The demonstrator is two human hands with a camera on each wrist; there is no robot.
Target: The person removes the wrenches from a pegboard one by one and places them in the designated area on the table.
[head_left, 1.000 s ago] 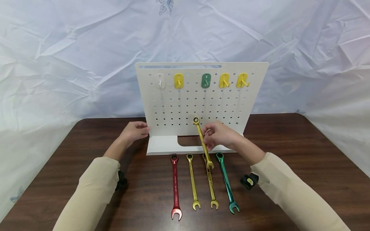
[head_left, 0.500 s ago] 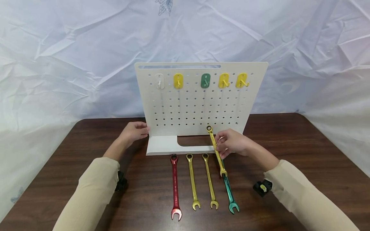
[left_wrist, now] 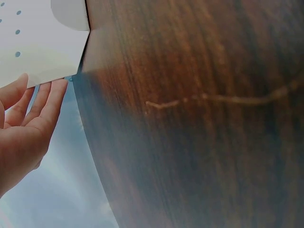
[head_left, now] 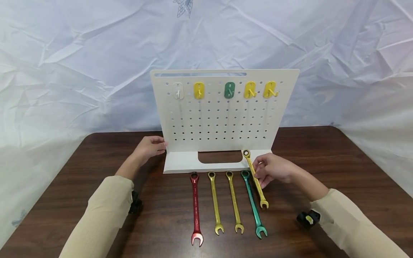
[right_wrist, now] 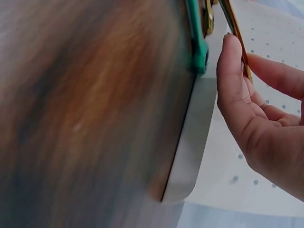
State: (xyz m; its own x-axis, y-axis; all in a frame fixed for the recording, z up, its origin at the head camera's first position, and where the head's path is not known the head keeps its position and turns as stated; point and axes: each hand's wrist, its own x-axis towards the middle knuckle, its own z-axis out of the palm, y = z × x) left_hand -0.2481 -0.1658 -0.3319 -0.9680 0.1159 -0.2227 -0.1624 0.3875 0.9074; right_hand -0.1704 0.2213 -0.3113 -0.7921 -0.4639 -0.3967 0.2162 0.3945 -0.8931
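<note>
My right hand point(head_left: 272, 168) pinches a yellow combination wrench point(head_left: 259, 190) between thumb and fingers, ring end up and away, open end toward me. In the right wrist view that wrench point(right_wrist: 239, 33) shows edge-on between thumb and fingertips. It lies just right of a green wrench point(head_left: 252, 200) on the table. Two more yellow wrenches point(head_left: 214, 202) and a red wrench point(head_left: 195, 204) lie left of the green one. At the white pegboard's point(head_left: 219, 143) lower left edge, my left hand point(head_left: 150, 148) holds on, thumb in front and fingers behind in the left wrist view.
Across the pegboard's top run a white hook point(head_left: 178, 91), a green hook point(head_left: 229, 90) and yellow hooks point(head_left: 199, 90), all bare. Its base point(head_left: 180, 163) has a cut-out. The dark wooden table point(head_left: 129, 229) extends to both sides; a pale cloth point(head_left: 96, 71) hangs behind.
My right hand has carried the yellow wrench rightward and down, from in front of the pegboard across the green wrench to its right side. My left hand has stayed in place.
</note>
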